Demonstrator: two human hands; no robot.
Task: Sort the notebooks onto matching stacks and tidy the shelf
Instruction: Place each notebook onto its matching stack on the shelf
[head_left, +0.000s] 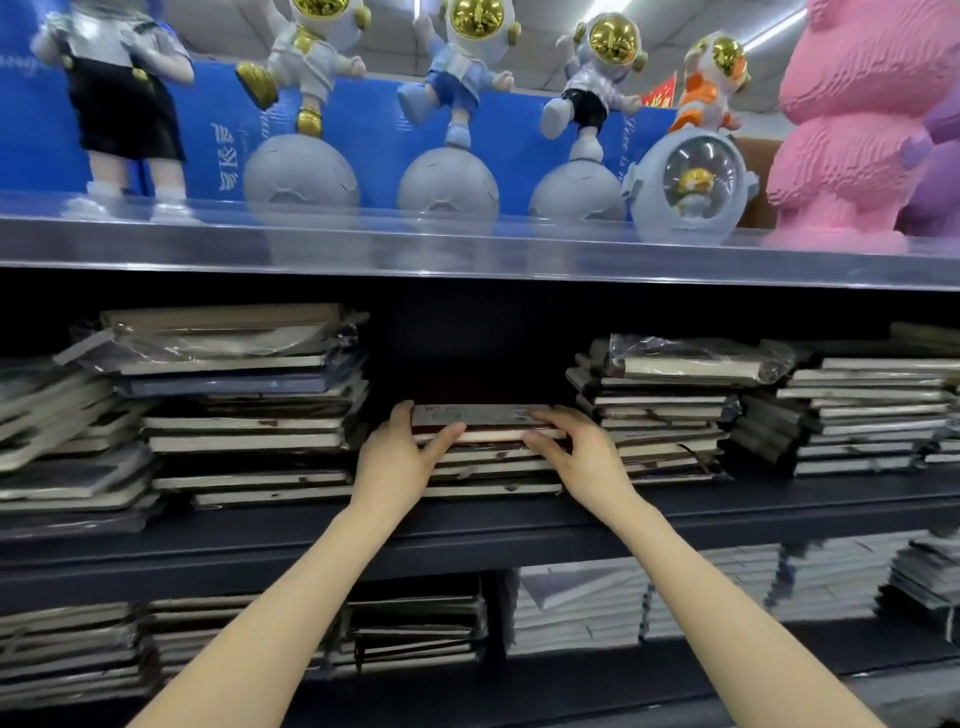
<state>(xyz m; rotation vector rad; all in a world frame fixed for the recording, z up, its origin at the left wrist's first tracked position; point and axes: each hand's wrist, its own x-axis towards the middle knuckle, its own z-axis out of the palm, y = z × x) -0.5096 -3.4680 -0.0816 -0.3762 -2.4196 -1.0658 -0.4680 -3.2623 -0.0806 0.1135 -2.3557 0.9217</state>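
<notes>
Both hands are in at the low middle stack (493, 470) on the dark shelf (779, 506). The left hand (397, 460) pinches the top notebook (485, 415) by its left end, thumb on the cover. The right hand (579, 454) curls its fingers (545, 415) over the right end. The red print on the cover is too blurred to read.

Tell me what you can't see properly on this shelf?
Head view:
Print on the top notebook: too blurred to read.
Ends of the middle stack: behind the left hand and right hand.
Head of the leftmost figurine: cut off by top edge.
The shelf back: too dark.
</notes>
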